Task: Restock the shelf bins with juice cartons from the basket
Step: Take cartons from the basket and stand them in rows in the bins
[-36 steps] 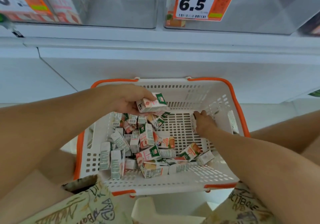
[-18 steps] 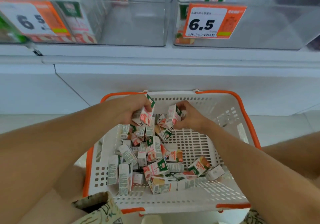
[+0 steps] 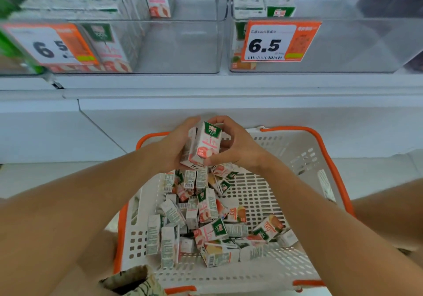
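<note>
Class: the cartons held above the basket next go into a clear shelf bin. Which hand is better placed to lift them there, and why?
Probably the left hand: it cups the held cartons from below, under the left bin, whose stock has the same pink design. The right hand steadies them.

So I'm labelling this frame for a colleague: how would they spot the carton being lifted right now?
Find the white basket with orange rim under the shelf. Above its far edge the left hand and right hand meet around a small bunch. The carton faces the camera upright, green top, pink fruit picture; unlike the loose pile below, it is off the basket floor.
</note>
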